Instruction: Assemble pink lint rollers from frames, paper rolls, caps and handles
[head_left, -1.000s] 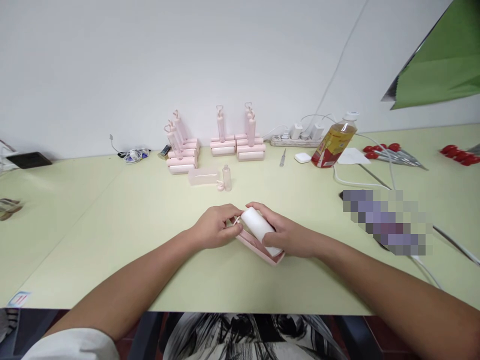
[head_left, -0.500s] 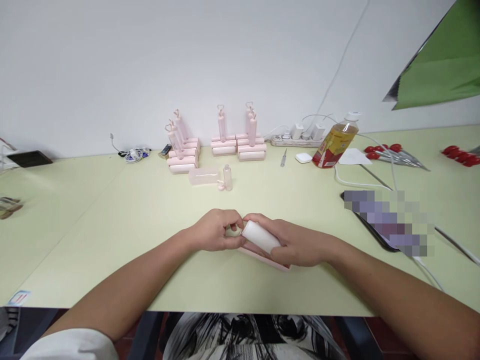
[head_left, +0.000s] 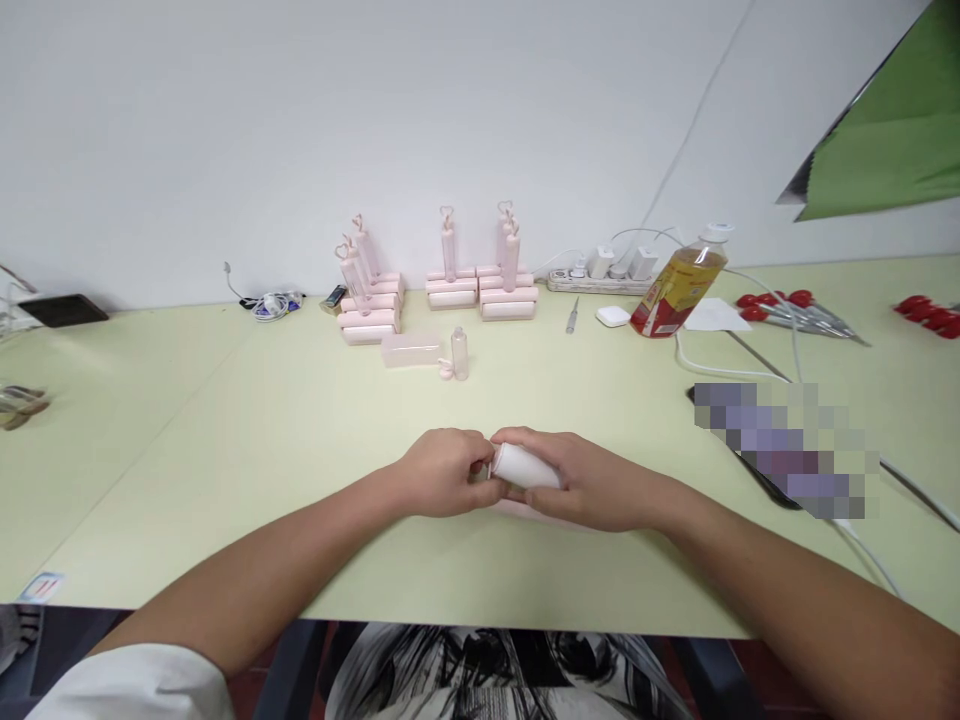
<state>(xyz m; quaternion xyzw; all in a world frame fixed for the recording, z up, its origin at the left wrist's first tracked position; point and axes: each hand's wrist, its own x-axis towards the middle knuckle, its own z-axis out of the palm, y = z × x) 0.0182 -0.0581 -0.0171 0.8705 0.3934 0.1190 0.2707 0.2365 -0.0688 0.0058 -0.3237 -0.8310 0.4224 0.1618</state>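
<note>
My right hand (head_left: 600,480) is wrapped round the white roll (head_left: 527,467) of a lint roller low over the table. The fingers of my left hand (head_left: 448,472) are closed at the roll's left end, pinching the frame end there; the fingertips are partly hidden. Under the roll shows a pink part (head_left: 538,513), mostly covered by my right hand. Beyond my hands lie a translucent pink cover (head_left: 410,350), an upright clear pink handle (head_left: 460,356) and a small pink piece (head_left: 446,370).
Several pink lint rollers (head_left: 369,330) with upright handles stand along the wall. To the right are a screwdriver (head_left: 572,316), a power strip (head_left: 596,284), a tilted drink bottle (head_left: 676,290), red-handled tools (head_left: 806,312) and a phone (head_left: 780,450) with a white cable.
My left hand has come closer to the roll's end and its fingers have closed further. The roll is now turned nearer to level, and the pink part beneath is more covered.
</note>
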